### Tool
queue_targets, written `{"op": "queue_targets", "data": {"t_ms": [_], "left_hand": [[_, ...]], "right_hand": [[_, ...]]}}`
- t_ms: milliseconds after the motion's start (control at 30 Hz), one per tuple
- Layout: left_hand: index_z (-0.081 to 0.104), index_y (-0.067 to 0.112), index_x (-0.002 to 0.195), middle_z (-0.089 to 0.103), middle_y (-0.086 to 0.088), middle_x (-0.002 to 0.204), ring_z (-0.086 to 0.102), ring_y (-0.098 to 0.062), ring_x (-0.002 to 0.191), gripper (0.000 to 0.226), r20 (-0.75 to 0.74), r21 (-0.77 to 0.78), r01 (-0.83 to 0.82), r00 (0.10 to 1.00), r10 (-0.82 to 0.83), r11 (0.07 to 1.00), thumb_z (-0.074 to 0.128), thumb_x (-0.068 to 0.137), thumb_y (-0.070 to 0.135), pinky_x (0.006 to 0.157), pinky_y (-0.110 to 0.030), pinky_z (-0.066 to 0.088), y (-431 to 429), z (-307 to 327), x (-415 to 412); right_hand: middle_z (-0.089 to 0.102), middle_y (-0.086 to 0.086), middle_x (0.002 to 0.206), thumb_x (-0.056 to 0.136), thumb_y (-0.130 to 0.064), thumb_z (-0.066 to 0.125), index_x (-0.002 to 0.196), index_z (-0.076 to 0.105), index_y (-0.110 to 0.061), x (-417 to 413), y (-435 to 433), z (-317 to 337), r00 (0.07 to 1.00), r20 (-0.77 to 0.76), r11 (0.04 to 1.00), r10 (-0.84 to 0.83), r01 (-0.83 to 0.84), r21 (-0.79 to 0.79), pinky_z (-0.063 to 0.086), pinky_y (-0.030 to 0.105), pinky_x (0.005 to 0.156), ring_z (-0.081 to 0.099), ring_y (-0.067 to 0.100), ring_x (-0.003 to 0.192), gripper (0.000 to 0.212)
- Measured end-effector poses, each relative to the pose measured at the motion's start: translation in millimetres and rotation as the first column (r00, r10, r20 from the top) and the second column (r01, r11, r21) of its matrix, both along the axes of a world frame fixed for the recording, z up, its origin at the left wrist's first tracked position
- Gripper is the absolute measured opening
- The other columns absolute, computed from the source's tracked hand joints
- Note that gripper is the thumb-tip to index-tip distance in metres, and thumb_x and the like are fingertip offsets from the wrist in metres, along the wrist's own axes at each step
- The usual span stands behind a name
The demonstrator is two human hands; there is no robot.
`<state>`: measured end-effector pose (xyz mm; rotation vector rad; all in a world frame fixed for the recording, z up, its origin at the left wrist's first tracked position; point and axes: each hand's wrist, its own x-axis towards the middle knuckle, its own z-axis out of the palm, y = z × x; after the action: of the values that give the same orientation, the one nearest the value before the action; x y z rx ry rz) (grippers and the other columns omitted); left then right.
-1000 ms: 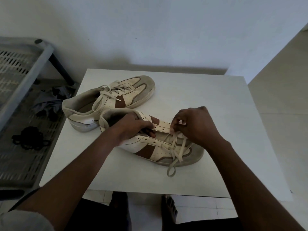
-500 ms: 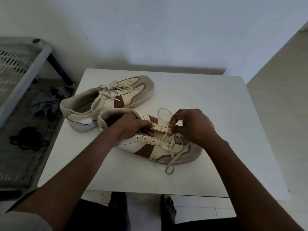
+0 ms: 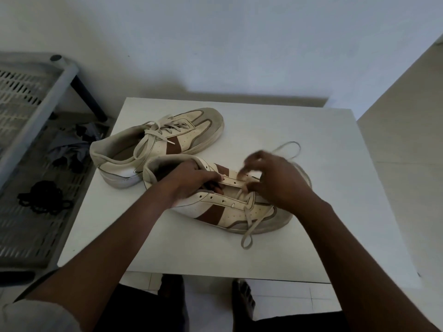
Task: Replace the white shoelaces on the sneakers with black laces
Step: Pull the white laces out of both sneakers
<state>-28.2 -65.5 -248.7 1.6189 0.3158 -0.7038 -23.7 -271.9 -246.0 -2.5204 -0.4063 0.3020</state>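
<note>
White lace (image 3: 240,194) lies toe-ward along near sneaker (image 3: 215,213), right hand (image 3: 278,185) nearer, pinching it; left hand (image 3: 191,183) grips the sneaker's throat.

left hand (image 3: 191,182) gripping sneaker (image 3: 227,212), right hand (image 3: 280,182) pinching lace (image 3: 250,225)

At your left stands a grey slatted rack (image 3: 28,92); a crumpled grey cloth (image 3: 69,149) lies on its lower shelf. The white table (image 3: 347,176) stands against a white wall (image 3: 239,44).
</note>
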Motion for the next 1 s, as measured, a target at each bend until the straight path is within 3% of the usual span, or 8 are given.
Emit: {"op": "queue_targets", "data": {"t_ms": [133, 233, 333, 400, 500, 633, 733, 1000], "left_hand": [[0.067, -0.007, 0.101, 0.071, -0.023, 0.086, 0.068, -0.022, 0.072, 0.020, 0.007, -0.007, 0.002, 1.000, -0.002, 1.000, 0.062, 0.087, 0.006, 0.065, -0.022, 0.055, 0, 0, 0], [0.067, -0.009, 0.102, 0.071, -0.023, 0.084, 0.068, -0.021, 0.068, 0.021, -0.011, 0.001, 0.005, 1.000, -0.005, 1.000, 0.062, 0.088, 0.006, 0.062, -0.021, 0.055, 1, 0, 1], [0.064, -0.015, 0.101, 0.069, -0.023, 0.079, 0.067, -0.018, 0.062, 0.022, -0.003, 0.013, 0.041, 0.999, -0.041, 0.999, 0.060, 0.088, 0.002, 0.060, -0.018, 0.054, 0, 2, -1], [0.064, -0.016, 0.102, 0.069, -0.023, 0.077, 0.068, -0.019, 0.064, 0.022, 0.015, 0.018, 0.046, 0.999, -0.046, 0.999, 0.060, 0.088, 0.001, 0.063, -0.018, 0.055, 0, 3, -2], [0.064, -0.013, 0.102, 0.068, -0.028, 0.085, 0.068, -0.020, 0.067, 0.022, 0.029, 0.025, 0.044, 0.999, -0.044, 0.999, 0.061, 0.088, 0.004, 0.063, -0.019, 0.054, -1, 2, -1], [0.067, -0.008, 0.100, 0.070, -0.028, 0.087, 0.067, -0.022, 0.071, 0.021, 0.035, 0.028, 0.040, 0.999, -0.041, 0.999, 0.063, 0.088, 0.009, 0.066, -0.022, 0.054, 0, 3, -2], [0.070, -0.004, 0.097, 0.071, -0.023, 0.081, 0.067, -0.021, 0.066, 0.019, 0.029, 0.025, 0.013, 0.999, -0.013, 1.000, 0.064, 0.088, 0.012, 0.061, -0.022, 0.053, 0, 2, -2], [0.070, -0.005, 0.095, 0.071, -0.022, 0.083, 0.064, -0.018, 0.064, 0.029, 0.109, 0.021, -0.050, 0.993, 0.047, 0.999, 0.065, 0.089, 0.023, 0.058, -0.020, 0.051, -7, 0, 1]], "right_hand": [[0.065, -0.017, 0.083, 0.074, -0.026, 0.080, 0.068, 0.066, -0.031, -5, -3, -8, 0.997, 0.059, 0.996, -0.059, 0.054, 0.077, 0.047, 0.028, 0.065, 0.057, 0.001, 0.072, 0.016], [0.065, -0.014, 0.080, 0.078, -0.016, 0.076, 0.068, 0.067, -0.031, -1, -11, -1, 0.958, 0.133, 0.950, -0.253, 0.220, 0.220, 0.038, 0.022, 0.057, 0.054, 0.001, 0.063, 0.019], [0.070, -0.004, 0.086, 0.084, -0.009, 0.069, 0.077, 0.065, -0.031, 15, -42, 19, 0.778, 0.197, 0.749, -0.596, 0.451, 0.486, 0.042, 0.021, 0.059, 0.058, 0.008, 0.059, 0.024], [0.067, 0.001, 0.109, 0.087, -0.019, 0.069, 0.099, 0.065, -0.025, 14, -47, 25, 0.749, 0.228, 0.760, -0.622, 0.508, 0.407, 0.044, 0.022, 0.068, 0.057, 0.003, 0.062, 0.014], [0.044, 0.007, 0.140, 0.083, -0.037, 0.073, 0.140, 0.043, -0.015, 6, -35, 12, 0.854, 0.122, 0.861, -0.505, 0.489, 0.141, 0.043, 0.028, 0.085, 0.060, 0.009, 0.085, 0.068], [0.067, -0.016, 0.096, 0.079, -0.030, 0.077, 0.086, 0.070, -0.033, -5, -20, 28, 0.985, -0.028, 0.983, -0.168, 0.169, 0.067, 0.044, 0.027, 0.075, 0.060, -0.001, 0.069, 0.010], [0.067, -0.015, 0.073, 0.075, -0.024, 0.080, 0.072, 0.069, -0.030, -22, -9, 32, 0.971, -0.212, 0.994, 0.109, -0.109, 0.008, 0.043, 0.021, 0.066, 0.055, -0.008, 0.059, 0.012], [0.066, -0.009, 0.080, 0.071, -0.052, 0.076, 0.081, 0.065, -0.026, -38, 12, 20, 0.988, -0.150, 0.936, -0.036, -0.019, -0.352, 0.052, 0.030, 0.071, 0.063, 0.011, 0.079, 0.030]]}}
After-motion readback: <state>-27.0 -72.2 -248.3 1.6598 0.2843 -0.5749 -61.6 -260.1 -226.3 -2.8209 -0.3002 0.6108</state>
